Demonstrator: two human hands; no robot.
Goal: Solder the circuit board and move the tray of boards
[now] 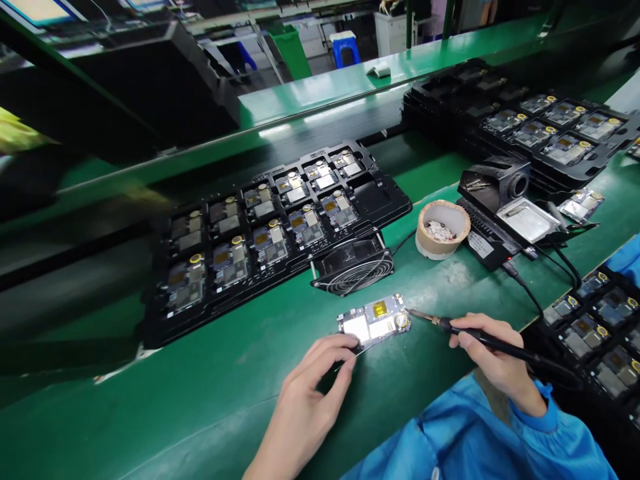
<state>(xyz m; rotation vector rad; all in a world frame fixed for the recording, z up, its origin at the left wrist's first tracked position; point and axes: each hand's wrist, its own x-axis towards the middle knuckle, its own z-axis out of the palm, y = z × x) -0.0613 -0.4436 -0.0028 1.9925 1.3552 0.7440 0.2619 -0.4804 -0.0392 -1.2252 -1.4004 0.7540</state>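
Bright overhead light; left edge blurred, perhaps motion.

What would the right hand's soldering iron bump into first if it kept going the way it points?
The soldering iron in the right hand points left, so it would probably first meet the circuit board under the left hand's fingertips.
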